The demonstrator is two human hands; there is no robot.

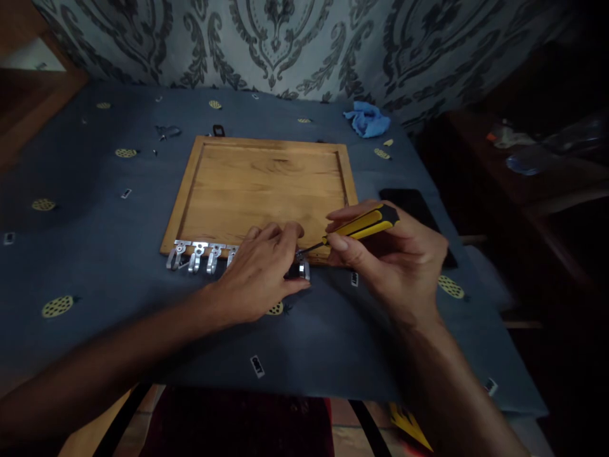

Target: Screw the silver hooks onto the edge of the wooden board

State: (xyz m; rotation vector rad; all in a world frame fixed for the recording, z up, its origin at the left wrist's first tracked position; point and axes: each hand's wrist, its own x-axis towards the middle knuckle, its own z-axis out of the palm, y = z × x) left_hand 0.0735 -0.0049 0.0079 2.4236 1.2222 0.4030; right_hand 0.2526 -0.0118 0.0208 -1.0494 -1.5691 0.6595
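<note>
A wooden board (266,184) with a raised frame lies on a blue cloth-covered table (95,266). A metal rail of hooks (200,254) runs along its near edge. My left hand (264,273) rests over the rail's right part, fingers curled and pressing it down. My right hand (394,254) is closed round a yellow-and-black screwdriver (366,225), whose tip points left to the rail near my left fingertips.
A crumpled blue cloth (366,119) lies at the far right of the table. A dark flat phone-like object (413,206) sits right of the board. Small metal parts (166,132) lie at the far left. A patterned wall stands behind; dark furniture is at the right.
</note>
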